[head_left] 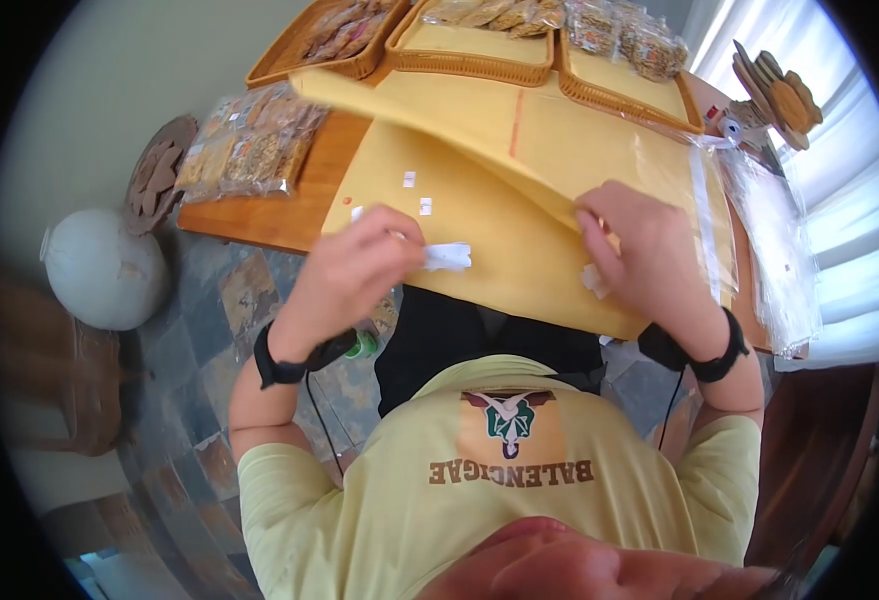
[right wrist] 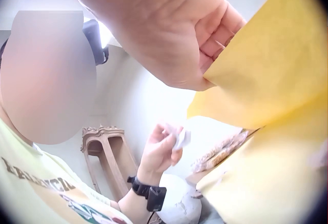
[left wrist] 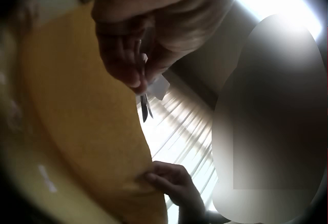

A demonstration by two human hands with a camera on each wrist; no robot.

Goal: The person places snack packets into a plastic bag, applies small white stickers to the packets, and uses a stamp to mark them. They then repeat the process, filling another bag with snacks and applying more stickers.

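A large yellow sheet [head_left: 440, 270] lies over the table, its near part folded up in a curved flap [head_left: 460, 135]. My right hand [head_left: 645, 240] pinches the flap's edge between thumb and fingers; the right wrist view shows this grip close up. Over the left part of the sheet, my left hand [head_left: 370, 250] pinches a crumpled white slip [head_left: 449, 256]. In the left wrist view, a slim metal tool with two pointed tips [left wrist: 146, 112], like tweezers, sticks out below its fingertips. Small white printed labels [head_left: 409, 180] and an orange dot [head_left: 348, 201] show on the sheet.
Wicker trays [head_left: 470, 68] with bagged snacks line the table's far side. More snack packets [head_left: 260, 140] lie at the left edge. Clear plastic bags [head_left: 775, 260] lie at the right, near a white curtain [head_left: 845, 190]. A round white vase [head_left: 105, 268] stands beyond the table's left.
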